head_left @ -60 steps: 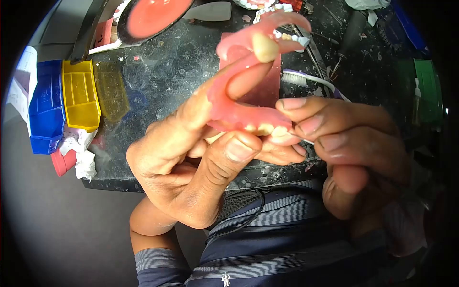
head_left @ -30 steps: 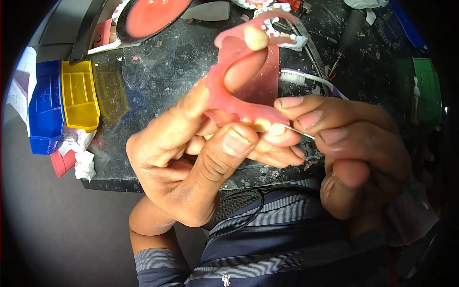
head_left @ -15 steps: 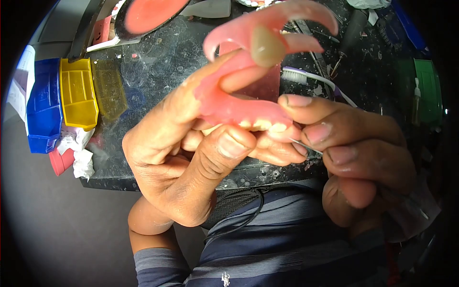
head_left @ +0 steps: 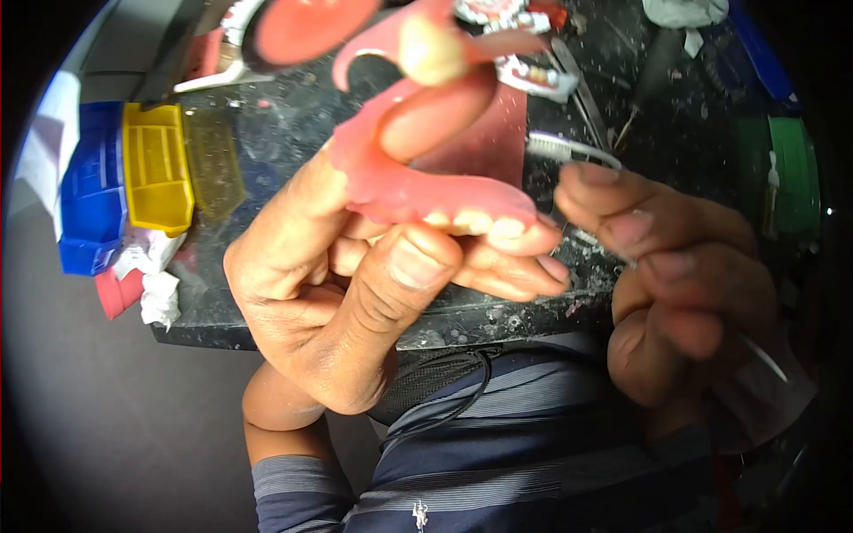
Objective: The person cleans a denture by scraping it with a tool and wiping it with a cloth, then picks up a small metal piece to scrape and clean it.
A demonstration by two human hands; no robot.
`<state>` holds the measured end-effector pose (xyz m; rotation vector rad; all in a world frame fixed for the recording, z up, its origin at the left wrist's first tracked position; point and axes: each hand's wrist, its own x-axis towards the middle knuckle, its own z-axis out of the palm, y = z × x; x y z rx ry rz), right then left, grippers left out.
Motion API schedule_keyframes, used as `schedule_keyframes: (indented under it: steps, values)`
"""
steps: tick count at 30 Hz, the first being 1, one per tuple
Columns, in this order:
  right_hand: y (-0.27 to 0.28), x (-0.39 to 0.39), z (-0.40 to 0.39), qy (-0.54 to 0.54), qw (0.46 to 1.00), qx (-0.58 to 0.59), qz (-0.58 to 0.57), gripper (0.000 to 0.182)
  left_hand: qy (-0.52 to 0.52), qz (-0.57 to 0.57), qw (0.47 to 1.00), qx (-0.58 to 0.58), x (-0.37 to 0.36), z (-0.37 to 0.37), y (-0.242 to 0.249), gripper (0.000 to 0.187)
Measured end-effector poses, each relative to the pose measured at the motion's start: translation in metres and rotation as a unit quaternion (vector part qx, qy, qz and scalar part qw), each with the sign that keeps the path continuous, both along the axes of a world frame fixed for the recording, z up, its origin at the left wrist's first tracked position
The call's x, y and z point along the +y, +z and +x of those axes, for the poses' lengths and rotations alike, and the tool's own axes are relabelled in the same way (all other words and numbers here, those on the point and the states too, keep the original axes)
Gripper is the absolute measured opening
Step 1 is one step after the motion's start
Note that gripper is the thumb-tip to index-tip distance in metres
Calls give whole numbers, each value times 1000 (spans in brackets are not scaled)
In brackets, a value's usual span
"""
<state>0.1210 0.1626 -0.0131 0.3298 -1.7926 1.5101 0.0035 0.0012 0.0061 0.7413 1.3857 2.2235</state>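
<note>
A pink denture base with a row of pale teeth on its lower edge is held up by my left hand, thumb in front and fingers behind. A blurred curved pink part with one pale tooth rises at its top. To the right, my right hand is apart from the denture, its fingers closed round a thin metal tool whose end sticks out at the lower right. The tool's working tip cannot be made out.
Blue and yellow trays lie on the left, near crumpled paper. Behind the hands are a toothbrush, a round pink dish, tweezers and a tooth set. A green tray is far right.
My right hand has drawn away to the right from the denture's edge, with the tool. The denture and my left hand have shifted slightly left, and the denture has tilted a little.
</note>
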Motion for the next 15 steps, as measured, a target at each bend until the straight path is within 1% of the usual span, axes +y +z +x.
schedule_keyframes:
  steps: [2,3,4,5,6,7,10,11,13,15]
  values:
    - [13,9,3,-23,995,-82,44,37,-94,44,989,102,-2,-9,9,63]
    - [15,7,2,-38,996,-80,27,36,24,-52,991,124,-3,-8,25,57]
    - [14,3,-1,-57,996,-66,23,33,43,-6,994,99,-5,-7,37,55]
    - [10,-4,-7,-66,997,-15,-48,18,59,40,995,76,-7,-8,49,54]
    - [15,-4,-7,-88,996,-18,-1,14,69,45,988,128,-11,-16,55,50]
    - [14,-9,-11,-101,995,4,-12,13,77,48,986,141,-17,-21,62,50]
    - [13,-11,-10,-133,991,6,-6,11,128,67,959,243,-24,-34,83,52]
    - [12,-7,-8,-142,990,11,-10,11,152,74,952,255,-22,-31,89,53]
    - [12,-7,-7,-153,988,15,-24,12,101,127,951,263,-35,-31,93,30]
    - [14,-9,-7,-165,985,4,-45,15,138,113,938,297,-46,-19,90,31]
